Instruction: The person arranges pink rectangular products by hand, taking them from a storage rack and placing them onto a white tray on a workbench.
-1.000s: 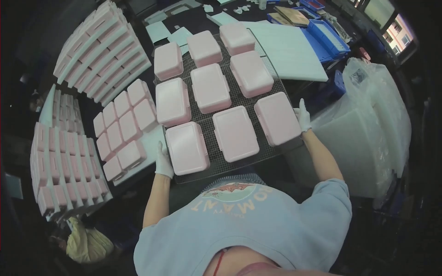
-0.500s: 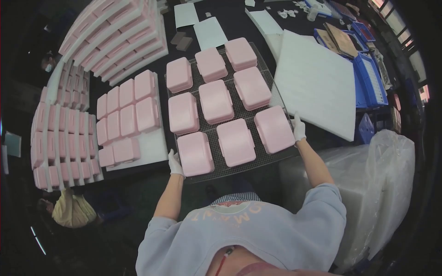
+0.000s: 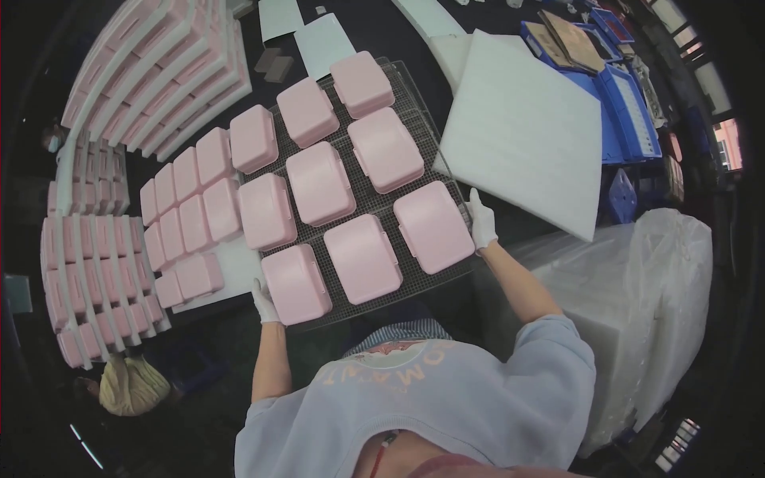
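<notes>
Both my hands wear white gloves and grip a wire mesh rack (image 3: pixel 413 119) by opposite edges. My left hand (image 3: pixel 264 303) is closed on the near left corner, beside a pink lidded box (image 3: pixel 296 284). On the right edge, close to another pink box (image 3: pixel 433 227), my right hand (image 3: pixel 480 220) is wrapped round the rim. The fingers under the rack are hidden. Several pink boxes lie on the mesh in rows of three. The rack's left side overlaps a white foam sheet (image 3: pixel 239 256) that bears more pink boxes (image 3: pixel 196 221).
Tall stacks of pink boxes between white sheets (image 3: pixel 163 80) stand at the left. A large white foam board (image 3: pixel 530 131) lies right of the rack, with blue bins (image 3: pixel 629 111) beyond. Plastic-wrapped foam (image 3: pixel 629 319) is at my right. Another person (image 3: pixel 134 385) is at lower left.
The rack with its boxes has shifted left, against the boxes on the foam sheet, and turned a little. Both hands moved with it. The whole view has shifted too.
</notes>
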Motion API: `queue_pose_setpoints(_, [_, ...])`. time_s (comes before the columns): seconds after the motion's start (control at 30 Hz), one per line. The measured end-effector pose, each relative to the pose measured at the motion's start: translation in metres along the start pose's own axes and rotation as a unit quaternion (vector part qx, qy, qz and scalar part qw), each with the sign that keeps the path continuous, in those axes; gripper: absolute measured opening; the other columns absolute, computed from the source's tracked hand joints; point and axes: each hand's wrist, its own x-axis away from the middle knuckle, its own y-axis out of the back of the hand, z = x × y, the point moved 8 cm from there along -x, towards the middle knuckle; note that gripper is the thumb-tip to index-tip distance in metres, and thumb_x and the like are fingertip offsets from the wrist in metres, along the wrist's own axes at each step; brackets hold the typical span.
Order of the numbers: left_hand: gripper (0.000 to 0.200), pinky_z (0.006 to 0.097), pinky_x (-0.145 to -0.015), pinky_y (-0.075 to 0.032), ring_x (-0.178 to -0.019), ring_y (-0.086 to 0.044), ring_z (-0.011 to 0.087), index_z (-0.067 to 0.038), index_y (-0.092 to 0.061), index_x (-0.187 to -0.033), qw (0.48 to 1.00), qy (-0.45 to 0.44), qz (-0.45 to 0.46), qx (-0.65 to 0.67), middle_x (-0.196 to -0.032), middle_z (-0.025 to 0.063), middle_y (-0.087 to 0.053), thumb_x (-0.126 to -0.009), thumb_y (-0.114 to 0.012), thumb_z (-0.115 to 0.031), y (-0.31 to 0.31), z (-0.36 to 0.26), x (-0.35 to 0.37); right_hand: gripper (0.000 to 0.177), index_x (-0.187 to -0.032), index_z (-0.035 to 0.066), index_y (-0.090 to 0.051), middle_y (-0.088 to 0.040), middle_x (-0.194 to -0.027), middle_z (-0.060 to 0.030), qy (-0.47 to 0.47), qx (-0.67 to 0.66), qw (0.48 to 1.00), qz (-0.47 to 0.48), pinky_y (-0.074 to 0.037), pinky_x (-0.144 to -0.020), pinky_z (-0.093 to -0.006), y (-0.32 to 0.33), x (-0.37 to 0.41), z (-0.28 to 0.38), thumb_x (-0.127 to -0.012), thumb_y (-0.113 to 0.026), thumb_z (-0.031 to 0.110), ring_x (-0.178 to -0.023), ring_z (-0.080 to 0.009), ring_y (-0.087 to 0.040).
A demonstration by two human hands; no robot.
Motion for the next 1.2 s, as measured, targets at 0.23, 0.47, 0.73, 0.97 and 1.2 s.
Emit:
queue_pose_setpoints(0.23, [0.049,0.0337,-0.066,-0.043,-0.08,-0.061,0.0259,-0.009,-0.06,-0.104,1.0,-0.009,0.016,-0.014,-0.091,0.0103,-0.065,-0.09,-0.041,-0.05,0.002,-0.013,-0.007,0.052,-0.059,0.008,-0.056,-0.054,-0.057,-0.0017,-0.016,-0.026,0.999,-0.012,-0.032,-0.051,-0.0246,-0.003,-0.009,-0.023,-0.089,-0.052,0.051,-0.049,-0.0087,-0.039])
queue_pose_setpoints(0.47, [0.048,0.0319,-0.063,-0.042,-0.075,-0.06,0.024,-0.009,-0.059,-0.095,0.999,-0.031,-0.005,-0.028,-0.085,0.0091,-0.063,-0.089,-0.041,-0.053,-0.004,-0.021,0.004,0.05,-0.067,0.006,-0.059,-0.059,-0.064,-0.0042,-0.031,-0.026,0.999,-0.009,-0.036,-0.05,-0.023,0.001,-0.014,-0.046,-0.087,-0.052,0.051,-0.05,-0.0093,-0.044])
queue_pose_setpoints(0.73, [0.045,0.032,-0.064,-0.042,-0.076,-0.06,0.024,-0.01,-0.06,-0.096,1.0,-0.015,0.019,-0.011,-0.085,0.009,-0.064,-0.09,-0.039,-0.049,-0.006,-0.017,0.0,0.048,-0.06,0.011,-0.051,-0.054,-0.059,-0.0016,-0.025,-0.011,0.999,-0.033,-0.034,-0.049,-0.0234,0.009,0.009,-0.04,-0.089,-0.05,0.05,-0.049,-0.0084,-0.041])
queue_pose_setpoints(0.97, [0.041,0.0301,-0.061,-0.04,-0.069,-0.058,0.0209,-0.012,-0.057,-0.082,1.0,0.009,0.009,0.014,-0.076,0.0048,-0.061,-0.086,-0.049,-0.052,-0.01,-0.005,-0.02,0.054,-0.055,0.012,-0.046,-0.042,-0.051,0.0026,-0.008,-0.008,0.999,-0.052,-0.025,-0.051,-0.0235,0.007,0.05,0.003,-0.091,-0.042,0.052,-0.048,-0.0089,-0.029])
queue_pose_setpoints(1.2, [0.039,0.0293,-0.058,-0.039,-0.062,-0.055,0.0193,-0.012,-0.057,-0.075,1.0,0.03,0.002,0.003,-0.069,0.0029,-0.058,-0.082,-0.052,-0.05,-0.013,0.004,-0.024,0.056,-0.056,0.01,-0.051,-0.045,-0.053,0.0023,-0.007,-0.015,0.996,-0.085,-0.026,-0.053,-0.0227,0.017,0.055,0.0,-0.092,-0.043,0.052,-0.05,-0.0089,-0.032])
